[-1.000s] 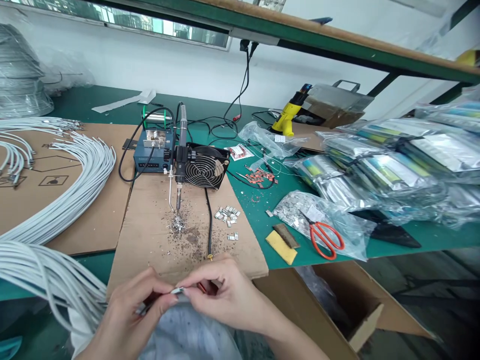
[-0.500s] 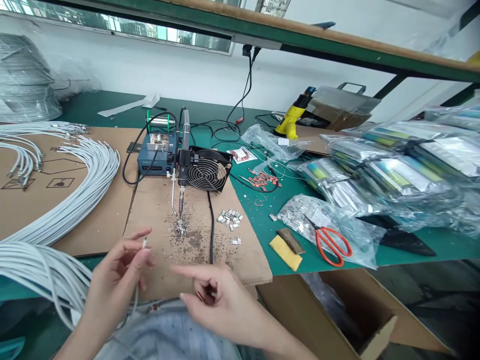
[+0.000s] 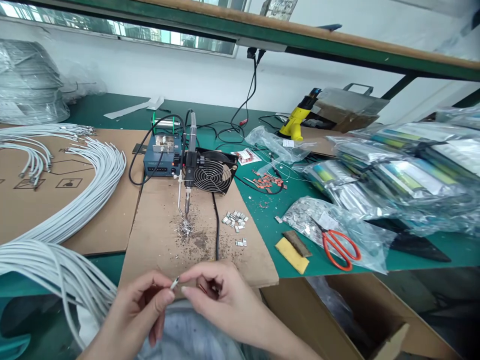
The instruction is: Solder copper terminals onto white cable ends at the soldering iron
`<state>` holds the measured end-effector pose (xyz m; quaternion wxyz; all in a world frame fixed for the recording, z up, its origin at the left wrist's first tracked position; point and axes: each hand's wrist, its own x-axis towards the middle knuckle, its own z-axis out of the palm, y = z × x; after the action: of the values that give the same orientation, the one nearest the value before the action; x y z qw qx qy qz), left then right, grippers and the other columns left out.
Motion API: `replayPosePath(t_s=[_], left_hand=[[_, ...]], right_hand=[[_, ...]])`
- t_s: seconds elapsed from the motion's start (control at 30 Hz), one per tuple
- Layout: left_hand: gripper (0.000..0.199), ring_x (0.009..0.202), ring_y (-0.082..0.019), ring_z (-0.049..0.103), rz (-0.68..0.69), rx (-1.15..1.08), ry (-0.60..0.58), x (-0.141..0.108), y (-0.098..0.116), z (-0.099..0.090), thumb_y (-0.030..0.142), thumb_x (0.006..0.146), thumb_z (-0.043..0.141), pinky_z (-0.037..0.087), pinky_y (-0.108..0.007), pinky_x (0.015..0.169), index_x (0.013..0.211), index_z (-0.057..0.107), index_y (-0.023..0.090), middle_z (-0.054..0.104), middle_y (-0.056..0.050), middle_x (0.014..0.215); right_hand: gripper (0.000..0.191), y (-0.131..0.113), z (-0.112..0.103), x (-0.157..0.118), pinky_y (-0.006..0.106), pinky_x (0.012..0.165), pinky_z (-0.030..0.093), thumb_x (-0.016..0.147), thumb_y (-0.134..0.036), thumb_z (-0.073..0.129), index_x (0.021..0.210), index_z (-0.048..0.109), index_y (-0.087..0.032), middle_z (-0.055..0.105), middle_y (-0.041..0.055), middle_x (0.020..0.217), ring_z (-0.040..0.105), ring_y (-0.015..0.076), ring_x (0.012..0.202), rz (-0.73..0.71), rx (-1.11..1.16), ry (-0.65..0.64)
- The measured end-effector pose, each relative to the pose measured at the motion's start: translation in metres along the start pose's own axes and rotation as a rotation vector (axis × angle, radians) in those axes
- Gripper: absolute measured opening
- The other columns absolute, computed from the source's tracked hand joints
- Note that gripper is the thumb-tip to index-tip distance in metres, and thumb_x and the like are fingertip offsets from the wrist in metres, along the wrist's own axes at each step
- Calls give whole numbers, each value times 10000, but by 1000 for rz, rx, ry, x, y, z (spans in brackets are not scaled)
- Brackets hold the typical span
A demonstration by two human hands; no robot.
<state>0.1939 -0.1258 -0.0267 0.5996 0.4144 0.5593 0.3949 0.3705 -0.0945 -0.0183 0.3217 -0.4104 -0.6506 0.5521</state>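
Left hand [image 3: 144, 310] is pinching the stripped tip of a grey cable [image 3: 174, 284] between thumb and forefinger, right hand [image 3: 217, 297] is closing its fingertips just beside that tip to steady it, both working low ahead of the soldering iron [image 3: 188, 187] on the cardboard-covered worktop [image 3: 157, 220].

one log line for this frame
left hand: pinches white cable end | right hand: fingertips at cable tip | soldering iron: on stand

Bare cardboard [image 3: 157, 235] lies open between the hands and the soldering iron [image 3: 188, 170]. Ahead, the fan [image 3: 214, 172] blocks the way; white cables [image 3: 86, 200] crowd the left, metal clips [image 3: 235, 220] and scissors [image 3: 337, 245] the right.
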Motion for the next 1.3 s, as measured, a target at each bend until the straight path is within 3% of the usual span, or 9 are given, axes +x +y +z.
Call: replayPosePath(t_s=[0.23,0.4,0.57,0.7,0.8,0.97,1.07,1.2,1.3], left_hand=[[498,387,-47,455,89,105,-49,-1,-2,-2,670,713,698,331,-162,416,657,713,176,476,60,573],[376,407,-58,485,117,115,-31,0,-1,-1,553,731,738,336,-175,447,630,725,191,491,57,579],[343,431,-82,509,85,-65,21,-1,0,10,506,688,795,386,-184,500,578,688,199,537,59,475],[429,429,-81,506,109,-91,52,-1,-1,15,607,657,786,379,-180,494,584,691,196,540,58,454],[475,402,-69,497,74,-137,15,2,-3,14,640,623,792,371,-176,484,566,684,181,543,55,435],[470,294,-21,445,-163,-345,-214,9,-6,11,598,599,837,284,-147,406,583,682,155,598,45,455],[455,290,-7,437,-187,-375,-269,11,-9,7,575,635,830,263,-125,392,606,680,146,570,54,442],[468,265,-4,383,-243,-404,-454,12,-12,1,583,685,794,202,-112,311,615,635,149,530,54,446],[476,265,-6,361,-329,-408,-526,11,-14,-2,581,678,801,166,-106,276,603,599,156,493,64,437]], right_hand=[[178,0,-2,2,193,424,239,806,-213,621,781,750,-93,374,-72,502,324,72,470,5,-30,11],[191,7,0,3,201,405,197,772,-235,635,749,759,-92,366,-73,467,284,70,441,21,58,3],[232,17,12,5,213,404,249,729,-296,654,717,768,-95,437,-40,458,330,79,421,12,254,114],[154,17,15,3,203,401,230,712,-217,666,702,786,-121,424,-47,431,323,71,411,-69,248,218],[115,20,20,4,186,376,239,717,-255,735,686,785,-156,495,-35,440,348,56,374,-29,466,167],[287,32,34,5,164,353,227,634,-450,865,631,749,-188,567,-32,468,308,25,339,124,970,82],[257,30,26,4,169,362,246,655,-407,858,718,773,-173,534,-46,462,353,37,355,104,751,71],[243,17,1,3,169,388,222,708,-238,773,933,785,-146,413,-92,470,299,42,401,40,382,-71],[182,8,-11,4,171,395,211,725,-193,748,895,788,-143,366,-102,469,270,46,416,-74,234,-137]])
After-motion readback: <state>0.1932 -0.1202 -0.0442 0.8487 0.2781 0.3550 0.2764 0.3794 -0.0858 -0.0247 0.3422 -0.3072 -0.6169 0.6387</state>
